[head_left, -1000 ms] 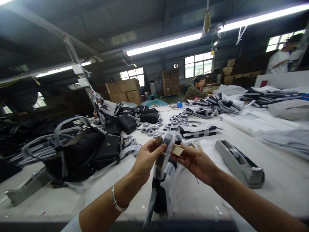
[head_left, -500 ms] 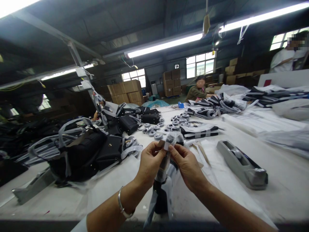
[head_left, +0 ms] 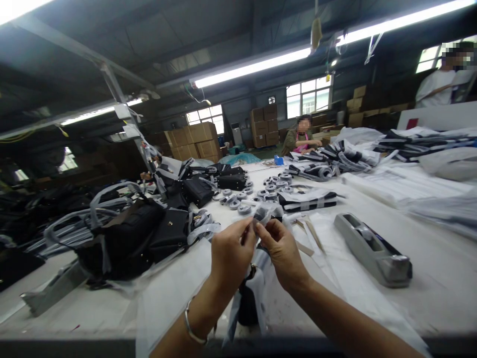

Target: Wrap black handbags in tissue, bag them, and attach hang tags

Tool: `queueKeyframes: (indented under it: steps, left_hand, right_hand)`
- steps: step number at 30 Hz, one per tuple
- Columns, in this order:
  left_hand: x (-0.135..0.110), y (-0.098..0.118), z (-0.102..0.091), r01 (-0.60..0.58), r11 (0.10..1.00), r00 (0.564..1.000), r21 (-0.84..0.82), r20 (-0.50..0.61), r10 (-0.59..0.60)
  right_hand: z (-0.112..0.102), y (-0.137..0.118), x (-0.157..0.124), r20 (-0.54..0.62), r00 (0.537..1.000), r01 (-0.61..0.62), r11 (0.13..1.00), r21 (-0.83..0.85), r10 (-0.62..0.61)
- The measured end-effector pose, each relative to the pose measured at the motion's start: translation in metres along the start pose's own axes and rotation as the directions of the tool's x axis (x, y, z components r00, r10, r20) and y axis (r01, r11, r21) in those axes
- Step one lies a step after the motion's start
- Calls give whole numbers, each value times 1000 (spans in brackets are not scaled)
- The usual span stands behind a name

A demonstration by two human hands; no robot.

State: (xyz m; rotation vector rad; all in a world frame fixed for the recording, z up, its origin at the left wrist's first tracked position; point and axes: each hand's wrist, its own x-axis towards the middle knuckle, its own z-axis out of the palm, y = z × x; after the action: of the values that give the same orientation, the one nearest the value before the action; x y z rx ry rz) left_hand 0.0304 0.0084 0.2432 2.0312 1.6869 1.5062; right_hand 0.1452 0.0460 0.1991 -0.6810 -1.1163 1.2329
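Observation:
My left hand and my right hand meet at the centre of the view, both pinched on the top of a black strap wrapped in clear film. The strap hangs down from my fingers toward the white table edge. A silver bracelet sits on my left wrist. Just beyond my fingers the film-wrapped end sticks up.
A grey tape dispenser lies to the right of my hands, another at the left edge. Black bags pile up on the left. Tape rolls and wrapped straps lie farther back. A seated person works at the far end; another stands at top right.
My right hand let the brown paper strip go and came in to meet my left hand on the strap. Both hands moved closer together and slightly lower.

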Motion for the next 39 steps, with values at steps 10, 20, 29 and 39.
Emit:
queueKeyframes:
  steps: [10, 20, 29, 39]
  left_hand:
    - [-26, 1, 33, -33, 991, 992, 133, -120, 49]
    - [-14, 1, 8, 42, 980, 994, -197, 107, -21]
    - [5, -17, 13, 509, 640, 858, -575, 400, -324]
    - [7, -25, 13, 598, 535, 801, -597, 412, -435]
  right_hand:
    - [3, -5, -7, 31, 998, -49, 995, 83, 47]
    - [-18, -17, 2, 121, 981, -172, 971, 165, 154]
    - [-63, -27, 19, 257, 962, 192, 887, -419, -87]
    - [-321, -19, 29, -456, 871, -339, 445, -829, -184]
